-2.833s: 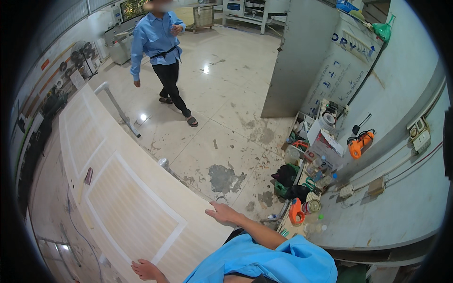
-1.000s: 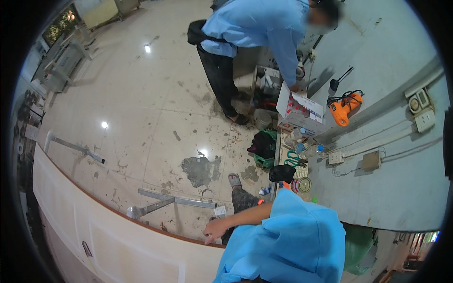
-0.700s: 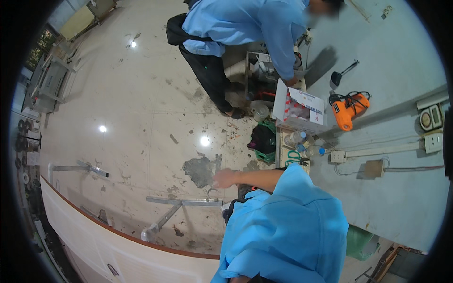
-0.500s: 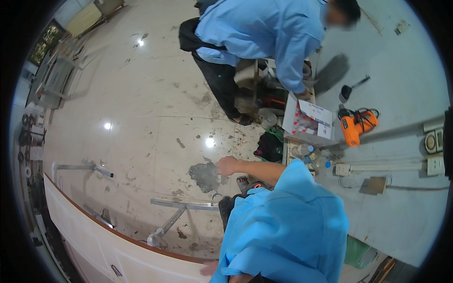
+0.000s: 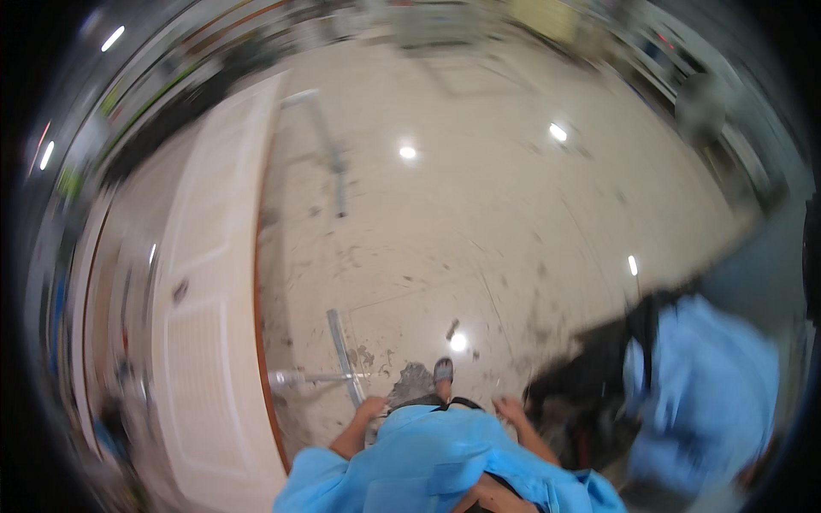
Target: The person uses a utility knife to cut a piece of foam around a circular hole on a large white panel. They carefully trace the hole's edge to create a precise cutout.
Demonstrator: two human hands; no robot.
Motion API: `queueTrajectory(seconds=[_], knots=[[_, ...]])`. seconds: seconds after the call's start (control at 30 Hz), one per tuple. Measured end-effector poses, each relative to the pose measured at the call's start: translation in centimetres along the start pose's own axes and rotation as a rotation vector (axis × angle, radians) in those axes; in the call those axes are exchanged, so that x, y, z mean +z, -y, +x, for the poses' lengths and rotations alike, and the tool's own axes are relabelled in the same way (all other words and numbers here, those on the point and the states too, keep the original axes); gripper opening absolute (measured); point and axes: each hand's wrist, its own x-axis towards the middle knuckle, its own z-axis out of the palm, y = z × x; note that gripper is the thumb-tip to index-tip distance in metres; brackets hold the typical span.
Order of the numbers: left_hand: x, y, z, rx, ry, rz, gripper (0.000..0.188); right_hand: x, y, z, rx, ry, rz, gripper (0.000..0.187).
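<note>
Our left hand (image 5: 373, 405) hangs beside the metal stand (image 5: 340, 355) propping the white door (image 5: 201, 299); our right hand (image 5: 506, 407) swings free; finger positions we cannot tell.

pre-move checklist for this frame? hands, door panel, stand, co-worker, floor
1. Left hand free: ok, nothing visibly held, though blurred; it hangs by the metal stand.
2. Right hand free: ok, looks empty, beside the dark bag.
3. White door panel supported: cannot tell, the frame is blurred and what bears it is hidden.
4. Co-worker clear of the path: not ok, crouched close on the right.
5. Floor footing: not ok, stains and debris near the sandalled foot.
</note>
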Motion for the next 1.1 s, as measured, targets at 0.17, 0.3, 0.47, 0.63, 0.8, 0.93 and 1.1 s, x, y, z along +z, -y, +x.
queueTrajectory(seconds=[0.17, 0.3, 0.47, 0.63, 0.8, 0.93, 1.1], knots=[[-7.0, -7.1, 10.7, -0.396, -0.463, -0.705, 0.047, -9.0, -5.3, 3.0, -0.118, 0.193, -0.343, 0.053], [-9.5, -12.0, 14.7, -0.426, -0.485, -0.824, 0.048, -15.6, 0.2, 8.2, -0.064, 0.252, -0.316, 0.047], [-10.9, -13.5, 15.3, -0.644, -0.595, -0.837, 0.049, -22.5, 11.5, 16.4, -0.263, 0.326, -0.456, 0.04], [-14.2, -14.3, 16.2, -0.837, -0.867, -0.95, 0.049, -29.8, 26.4, 27.1, -0.154, 0.148, 0.091, 0.031], [-22.2, -10.6, 15.9, -0.929, -1.183, -0.808, 0.043, -35.5, 42.4, 35.5, -0.418, 0.057, -0.218, 0.036], [-30.7, -2.7, 13.0, -0.96, -1.48, -0.545, 0.03, -33.0, 54.6, 38.6, -0.515, 0.068, -0.354, 0.039], [-43.1, 9.9, 9.0, -0.972, -1.706, -0.233, 0.028, -23.1, 68.3, 39.7, -0.507, 0.209, -0.328, 0.04]])
